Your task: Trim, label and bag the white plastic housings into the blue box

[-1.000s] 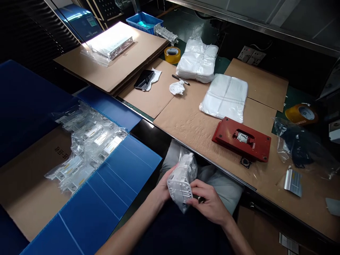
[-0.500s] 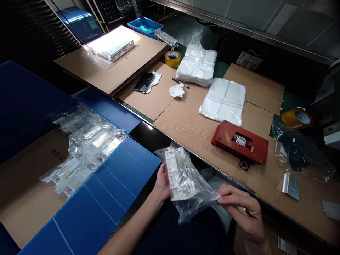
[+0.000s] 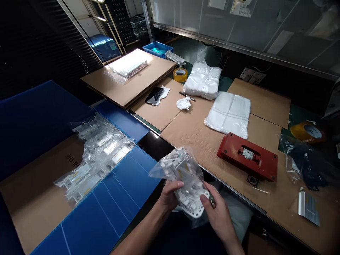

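Note:
Between my hands is a white plastic part (image 3: 183,177) with many ribs and slots, inside a clear plastic bag (image 3: 159,169). My left hand (image 3: 169,195) grips its left side, thumb on top. On the right, my right hand (image 3: 215,209) holds the rounded lower end with thumb and fingers. A small dark-and-light object (image 3: 212,201), too hidden to name, shows by the right fingers. To the left, several bagged white parts (image 3: 102,152) lie in a blue box (image 3: 106,198) over a cardboard sheet (image 3: 34,180).
On the bench stand a red fixture (image 3: 248,157), two packs of white bags (image 3: 203,79), a phone (image 3: 154,95), a tape roll (image 3: 180,75) and a silver metal piece (image 3: 308,207). Stacked cardboard (image 3: 156,67) sits at the back left. The bench edge (image 3: 233,193) runs close before my hands.
My right hand has moved from the bag's loose end left onto the part's lower end. The bagged part has turned, and the bag bunches around it. The camera view has shifted.

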A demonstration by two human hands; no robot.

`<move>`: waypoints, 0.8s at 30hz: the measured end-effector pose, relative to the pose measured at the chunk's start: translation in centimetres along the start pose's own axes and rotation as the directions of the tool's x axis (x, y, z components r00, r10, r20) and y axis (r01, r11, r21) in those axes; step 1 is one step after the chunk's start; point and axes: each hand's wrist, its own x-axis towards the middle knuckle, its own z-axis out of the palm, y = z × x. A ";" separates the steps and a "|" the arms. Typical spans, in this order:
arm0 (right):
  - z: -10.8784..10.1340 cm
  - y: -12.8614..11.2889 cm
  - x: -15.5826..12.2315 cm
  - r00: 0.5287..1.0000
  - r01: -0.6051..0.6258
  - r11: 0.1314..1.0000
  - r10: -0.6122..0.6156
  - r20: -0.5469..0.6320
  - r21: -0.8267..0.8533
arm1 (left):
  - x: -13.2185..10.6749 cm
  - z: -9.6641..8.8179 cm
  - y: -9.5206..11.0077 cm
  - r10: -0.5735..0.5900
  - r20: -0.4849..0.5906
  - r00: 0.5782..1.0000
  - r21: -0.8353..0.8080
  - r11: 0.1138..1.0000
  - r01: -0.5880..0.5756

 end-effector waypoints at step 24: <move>3.9 -2.2 4.9 0.956 0.025 0.991 -0.062 0.285 0.131 | -5.7 -3.5 12.4 0.127 0.578 0.806 0.814 -0.159 -0.559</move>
